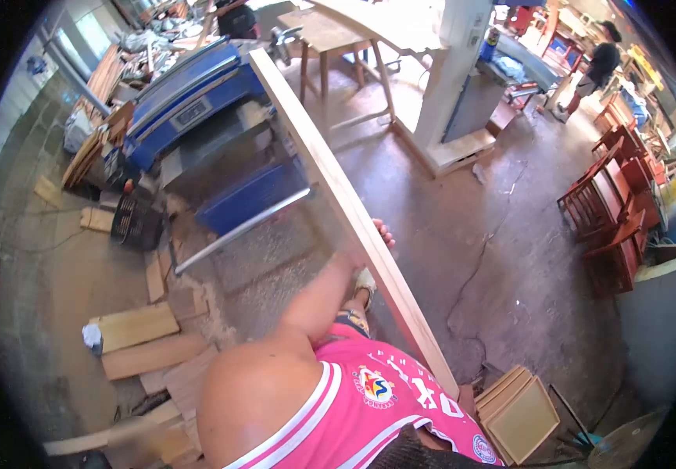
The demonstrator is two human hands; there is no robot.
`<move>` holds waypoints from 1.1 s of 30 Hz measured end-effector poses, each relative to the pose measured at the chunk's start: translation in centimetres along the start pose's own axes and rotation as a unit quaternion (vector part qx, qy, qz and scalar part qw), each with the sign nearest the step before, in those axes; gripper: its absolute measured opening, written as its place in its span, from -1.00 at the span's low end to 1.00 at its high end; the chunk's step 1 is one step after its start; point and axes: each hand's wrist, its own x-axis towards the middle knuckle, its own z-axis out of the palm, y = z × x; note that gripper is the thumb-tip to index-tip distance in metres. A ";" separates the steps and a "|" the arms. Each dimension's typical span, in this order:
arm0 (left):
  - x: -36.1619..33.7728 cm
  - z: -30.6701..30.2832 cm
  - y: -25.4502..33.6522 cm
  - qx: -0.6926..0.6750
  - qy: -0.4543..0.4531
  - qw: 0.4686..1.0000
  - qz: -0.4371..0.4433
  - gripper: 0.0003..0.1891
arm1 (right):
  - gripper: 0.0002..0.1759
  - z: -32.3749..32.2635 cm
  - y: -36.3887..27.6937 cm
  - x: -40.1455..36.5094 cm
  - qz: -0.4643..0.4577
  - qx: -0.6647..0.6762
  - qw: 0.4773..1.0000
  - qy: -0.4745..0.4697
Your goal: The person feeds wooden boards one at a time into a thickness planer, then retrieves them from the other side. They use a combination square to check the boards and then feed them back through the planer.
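A long, pale wooden beam (pixel 329 166) slants from the upper left down to my waist on the right. My left hand (pixel 383 232) is wrapped round its middle from beneath, with the fingertips showing past the right edge. At the beam's near end, a small part of my right hand (pixel 467 399) shows against the wood, closed on it; most of that hand is hidden. The beam's far end lies in front of a blue machine (pixel 189 113).
Wooden boards (pixel 139 327) and a black crate (pixel 136 222) lie on the left. Framed panels (pixel 522 418) stand beside me at lower right. Ahead are a wooden table (pixel 330 31) and a pillar (pixel 451 78). Red-brown chairs (pixel 608 195) and another person (pixel 602 66) are at right.
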 end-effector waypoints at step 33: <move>-20.7 -7.2 18.4 0.407 0.319 0.852 0.080 -0.62 | -0.47 23.0 -28.6 -1.6 -0.010 -0.178 0.981 -0.077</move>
